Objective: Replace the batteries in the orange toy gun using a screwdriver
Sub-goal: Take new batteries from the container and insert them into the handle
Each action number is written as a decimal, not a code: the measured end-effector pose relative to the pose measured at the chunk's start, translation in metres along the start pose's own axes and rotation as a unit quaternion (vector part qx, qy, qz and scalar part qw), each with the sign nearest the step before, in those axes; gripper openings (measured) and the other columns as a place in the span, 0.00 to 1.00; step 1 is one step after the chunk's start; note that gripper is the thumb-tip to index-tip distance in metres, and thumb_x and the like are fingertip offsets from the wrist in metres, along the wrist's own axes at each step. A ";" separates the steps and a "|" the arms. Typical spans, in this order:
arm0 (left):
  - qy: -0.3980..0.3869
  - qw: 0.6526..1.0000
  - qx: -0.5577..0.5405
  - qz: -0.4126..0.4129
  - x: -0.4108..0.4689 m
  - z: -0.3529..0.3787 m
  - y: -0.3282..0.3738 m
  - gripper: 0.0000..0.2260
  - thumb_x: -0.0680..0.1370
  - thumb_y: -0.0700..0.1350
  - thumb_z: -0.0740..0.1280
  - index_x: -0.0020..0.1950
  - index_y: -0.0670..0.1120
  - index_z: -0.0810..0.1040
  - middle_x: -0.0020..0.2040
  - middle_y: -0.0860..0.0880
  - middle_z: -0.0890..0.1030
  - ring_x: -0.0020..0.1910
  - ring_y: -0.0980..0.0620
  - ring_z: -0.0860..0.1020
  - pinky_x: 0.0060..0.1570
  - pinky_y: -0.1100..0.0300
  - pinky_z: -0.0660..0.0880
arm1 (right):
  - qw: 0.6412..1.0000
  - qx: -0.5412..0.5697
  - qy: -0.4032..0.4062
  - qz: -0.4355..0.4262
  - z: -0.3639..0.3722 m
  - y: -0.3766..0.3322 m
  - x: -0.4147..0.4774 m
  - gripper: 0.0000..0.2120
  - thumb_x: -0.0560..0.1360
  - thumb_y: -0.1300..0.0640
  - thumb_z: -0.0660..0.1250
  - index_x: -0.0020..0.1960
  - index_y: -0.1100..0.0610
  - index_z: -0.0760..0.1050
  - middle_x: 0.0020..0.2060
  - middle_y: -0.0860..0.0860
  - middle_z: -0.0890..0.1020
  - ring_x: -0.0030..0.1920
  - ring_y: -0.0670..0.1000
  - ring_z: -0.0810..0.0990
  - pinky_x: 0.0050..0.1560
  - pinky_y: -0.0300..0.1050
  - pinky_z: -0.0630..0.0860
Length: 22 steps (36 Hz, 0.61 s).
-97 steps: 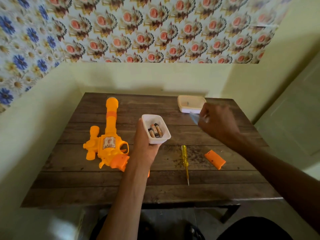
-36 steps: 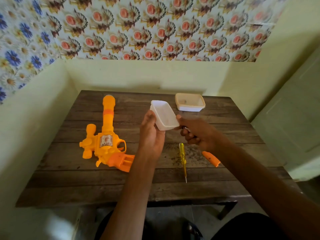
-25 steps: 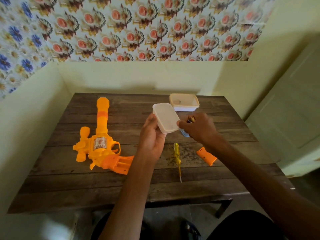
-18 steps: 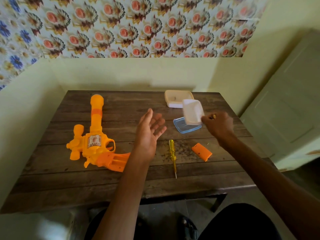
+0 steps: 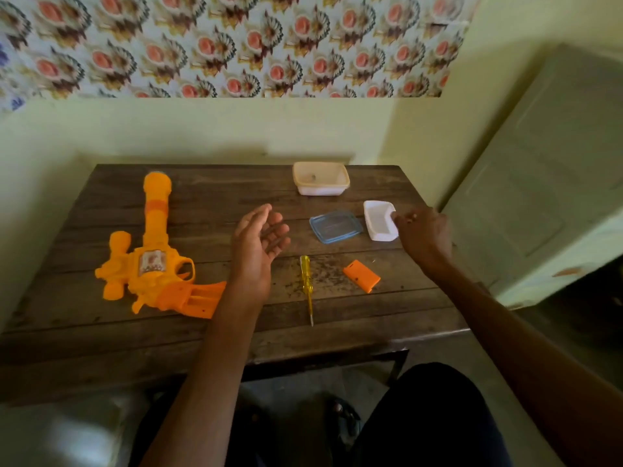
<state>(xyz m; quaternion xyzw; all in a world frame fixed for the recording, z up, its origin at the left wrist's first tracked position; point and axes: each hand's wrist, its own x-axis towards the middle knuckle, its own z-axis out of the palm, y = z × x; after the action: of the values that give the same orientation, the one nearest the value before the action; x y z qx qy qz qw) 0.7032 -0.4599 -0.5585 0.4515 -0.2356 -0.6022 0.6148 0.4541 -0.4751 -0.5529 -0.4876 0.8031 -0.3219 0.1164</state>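
Note:
The orange toy gun (image 5: 151, 264) lies on the left of the wooden table (image 5: 101, 335), its grip's battery bay (image 5: 194, 298) uncovered and facing me. A yellow-handled screwdriver (image 5: 306, 281) lies at the middle, with the orange battery cover (image 5: 361, 275) just to its right. My left hand (image 5: 259, 237) hovers above the table, fingers apart, holding nothing. My right hand (image 5: 423, 234) is curled into a fist, with small battery ends (image 5: 412, 216) showing at its top. Its thumb touches the rim of an empty small white tub (image 5: 379, 220) standing on the table.
A clear blue lid (image 5: 335, 226) lies flat left of the small tub. A larger white container (image 5: 320, 178) stands at the table's back edge. Walls close in behind and on the left, and a pale door (image 5: 539, 197) is on the right.
My left hand tipped the tub's batteries into my right hand and let go of it. My right hand carried the empty tub to the right and set it on the table beside the blue lid.

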 end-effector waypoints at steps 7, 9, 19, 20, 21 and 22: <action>0.047 0.995 0.043 0.077 -0.035 -0.020 0.014 0.06 0.81 0.41 0.61 0.53 0.49 0.76 0.44 0.50 0.80 0.40 0.54 0.80 0.42 0.59 0.78 | 0.941 -0.037 -0.276 -0.193 0.005 -0.056 -0.081 0.13 0.76 0.46 0.68 0.53 0.53 0.81 0.45 0.48 0.80 0.41 0.43 0.75 0.36 0.36 0.69; 0.056 0.991 0.048 0.109 -0.049 -0.035 0.021 0.05 0.81 0.40 0.62 0.52 0.48 0.76 0.41 0.50 0.81 0.37 0.55 0.80 0.39 0.61 0.77 | 0.918 -0.040 -0.302 -0.255 0.016 -0.069 -0.107 0.15 0.75 0.47 0.69 0.57 0.54 0.80 0.50 0.51 0.82 0.46 0.46 0.77 0.42 0.39 0.71; 0.170 0.975 0.099 0.101 -0.092 -0.113 0.030 0.06 0.81 0.41 0.60 0.57 0.47 0.72 0.44 0.49 0.80 0.39 0.52 0.78 0.43 0.58 0.76 | 0.852 -0.117 -0.336 -0.384 0.077 -0.123 -0.174 0.28 0.70 0.40 0.71 0.59 0.59 0.72 0.55 0.57 0.80 0.54 0.58 0.79 0.47 0.48 0.74; 0.174 0.976 0.098 0.092 -0.095 -0.119 0.029 0.07 0.81 0.41 0.60 0.58 0.47 0.71 0.44 0.49 0.80 0.40 0.51 0.79 0.43 0.58 0.77 | 0.841 -0.138 -0.344 -0.393 0.082 -0.127 -0.177 0.29 0.70 0.39 0.71 0.59 0.60 0.71 0.55 0.58 0.79 0.54 0.59 0.79 0.46 0.47 0.73; 0.178 0.975 0.104 0.085 -0.098 -0.123 0.030 0.08 0.81 0.41 0.60 0.59 0.46 0.71 0.45 0.49 0.80 0.42 0.51 0.79 0.44 0.58 0.77 | 0.830 -0.165 -0.349 -0.403 0.087 -0.132 -0.181 0.29 0.71 0.40 0.71 0.61 0.60 0.70 0.57 0.58 0.78 0.55 0.58 0.78 0.46 0.46 0.71; 0.183 0.973 0.115 0.077 -0.099 -0.124 0.029 0.08 0.80 0.41 0.60 0.59 0.46 0.72 0.46 0.48 0.80 0.43 0.51 0.79 0.45 0.58 0.77 | 0.821 -0.197 -0.343 -0.412 0.089 -0.134 -0.184 0.28 0.73 0.42 0.70 0.64 0.60 0.68 0.58 0.58 0.77 0.56 0.58 0.78 0.46 0.45 0.70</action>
<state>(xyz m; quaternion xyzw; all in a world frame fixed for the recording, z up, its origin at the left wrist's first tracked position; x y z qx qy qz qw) 0.8060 -0.3355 -0.5684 0.6022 -0.2207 -0.4291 0.6360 0.6852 -0.3960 -0.5600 -0.8646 0.4815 0.0132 0.1428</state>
